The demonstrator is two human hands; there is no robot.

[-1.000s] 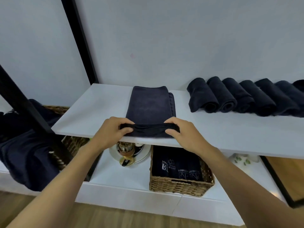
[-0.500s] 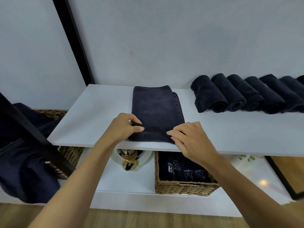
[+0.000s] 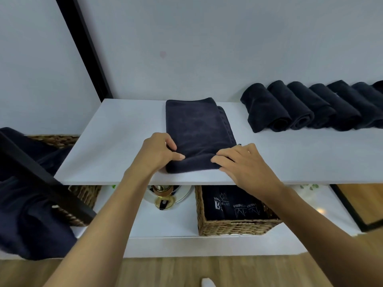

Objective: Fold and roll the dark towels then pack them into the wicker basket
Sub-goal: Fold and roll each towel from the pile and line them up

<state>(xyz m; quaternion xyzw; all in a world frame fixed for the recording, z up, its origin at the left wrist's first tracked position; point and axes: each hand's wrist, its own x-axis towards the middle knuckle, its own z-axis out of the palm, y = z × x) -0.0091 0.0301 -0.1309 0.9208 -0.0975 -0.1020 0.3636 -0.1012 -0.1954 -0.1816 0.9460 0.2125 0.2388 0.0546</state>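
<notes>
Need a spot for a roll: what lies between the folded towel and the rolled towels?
Only bare white shelf, in the head view, between folded towel and rolled towels.

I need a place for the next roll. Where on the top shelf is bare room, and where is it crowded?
Bare: the top shelf left of the folded towel, the gap between it and the rolled towels, and the front strip before those rolls. Crowded: the back right, and around the left hand and right hand.
</notes>
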